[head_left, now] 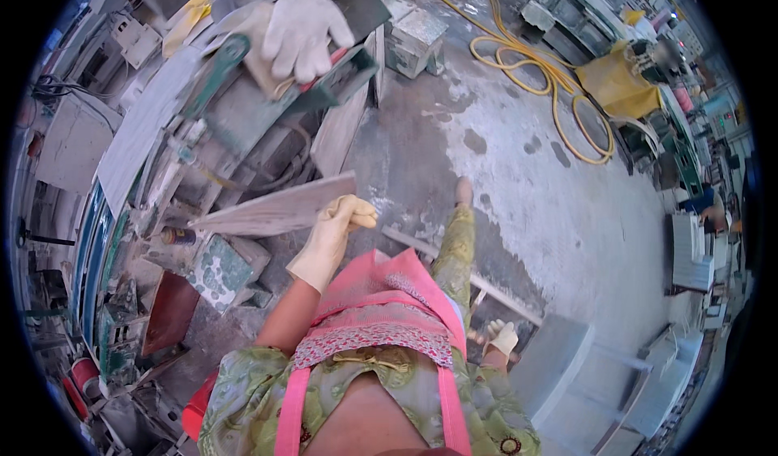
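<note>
Left grip [344,217], in a cream glove: fingers curled together, nothing visible in them. Long pale board [271,207] just beyond it, tilted, running off to its left; the board's near end meets the glove's outline – cannot tell whether they touch. Right grip [502,338], also gloved, hangs well apart from the left; too small to tell whether the fingers are apart or together. Grey slab [555,363] near it, on its right side.

Concrete floor [600,221] ahead of both, darkly wet beyond the left grip, paler and dry-looking farther right. Left of the left grip: a small can [178,235], a blotched green-and-white block [219,274], a red-brown panel [170,312]. Farther ahead of it, a white glove [306,34] lies on dusty green machinery [235,119]. Far ahead of the right grip – coiled yellow hose [554,91], yellow sheet [620,83].
</note>
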Motion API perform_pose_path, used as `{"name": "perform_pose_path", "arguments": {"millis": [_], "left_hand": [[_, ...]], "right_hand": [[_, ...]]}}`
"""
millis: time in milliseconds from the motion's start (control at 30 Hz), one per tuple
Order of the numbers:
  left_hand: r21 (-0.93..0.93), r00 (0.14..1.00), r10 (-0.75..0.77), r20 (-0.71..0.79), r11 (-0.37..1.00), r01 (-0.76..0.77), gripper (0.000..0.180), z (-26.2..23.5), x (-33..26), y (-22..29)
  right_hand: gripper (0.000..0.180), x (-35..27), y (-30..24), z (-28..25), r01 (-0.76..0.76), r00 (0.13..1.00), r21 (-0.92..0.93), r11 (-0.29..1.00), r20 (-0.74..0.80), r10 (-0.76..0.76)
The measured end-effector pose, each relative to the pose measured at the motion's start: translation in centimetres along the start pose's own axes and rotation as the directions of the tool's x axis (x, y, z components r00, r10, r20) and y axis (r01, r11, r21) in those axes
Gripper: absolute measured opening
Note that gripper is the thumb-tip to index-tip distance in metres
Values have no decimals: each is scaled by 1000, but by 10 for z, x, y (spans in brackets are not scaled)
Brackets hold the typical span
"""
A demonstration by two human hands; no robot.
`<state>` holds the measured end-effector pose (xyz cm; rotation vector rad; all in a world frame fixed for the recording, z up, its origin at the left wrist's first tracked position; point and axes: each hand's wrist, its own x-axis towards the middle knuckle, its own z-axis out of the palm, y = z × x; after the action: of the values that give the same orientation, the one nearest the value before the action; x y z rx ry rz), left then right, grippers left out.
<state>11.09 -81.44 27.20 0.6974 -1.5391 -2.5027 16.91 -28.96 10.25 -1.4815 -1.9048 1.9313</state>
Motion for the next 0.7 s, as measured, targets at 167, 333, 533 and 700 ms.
{"name": "perform_pose_path", "arguments": {"millis": [167,333,533,700], "left_hand": [[121,996,-25,86,993,15,41,90,108,36],[317,989,-142,-39,937,147,49,176,224,32],[363,985,-173,2,918,160,47,290,314,82],[299,996,2,-89,954,25,46,294,371,97]], "right_hand": [[45,103,-104,129,97,994,-162,982,58,-89],[38,155,-248,350,183,903,-192,964,421,-88],[38,133,-377,423,243,776,-254,936,629,-31],[43,177,-412,448,228,782,-249,941,623,-24]]}}
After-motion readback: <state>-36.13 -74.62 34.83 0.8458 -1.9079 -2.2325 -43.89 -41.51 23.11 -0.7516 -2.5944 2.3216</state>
